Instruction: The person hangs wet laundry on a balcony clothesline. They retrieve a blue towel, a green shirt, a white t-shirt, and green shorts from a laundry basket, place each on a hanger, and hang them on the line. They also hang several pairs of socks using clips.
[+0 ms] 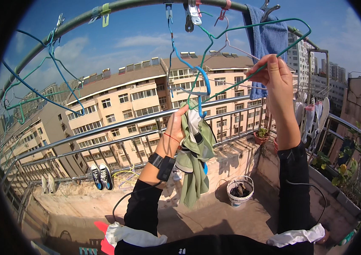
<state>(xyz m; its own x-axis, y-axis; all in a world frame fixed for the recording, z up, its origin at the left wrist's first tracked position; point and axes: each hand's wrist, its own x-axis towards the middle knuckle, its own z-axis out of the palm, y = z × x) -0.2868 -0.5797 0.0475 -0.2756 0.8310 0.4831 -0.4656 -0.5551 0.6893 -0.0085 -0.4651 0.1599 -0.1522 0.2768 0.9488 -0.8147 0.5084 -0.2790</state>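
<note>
My left hand (174, 126) grips a bunched light green and white garment (196, 181) with dark trim, which hangs down below the fingers. The left thumb and fingers are also at the lower left corner of a green wire hanger (231, 86); whether they pinch the wire cannot be told. My right hand (277, 71) holds the long lower bar of this hanger near its right end, between thumb and fingers. The hanger is tilted, with its right side raised. Just beside the garment dangles a blue hanger (206, 78), partly overlapping the green one.
Overhead runs a metal pole (123, 5) with clips, several hangers and a blue towel (268, 41). Metal railings (113, 127) edge the terrace. Canvas shoes (101, 177) stand on the ledge. A white basket (240, 191) with dark items sits on the floor, and potted plants (261, 135) line the right.
</note>
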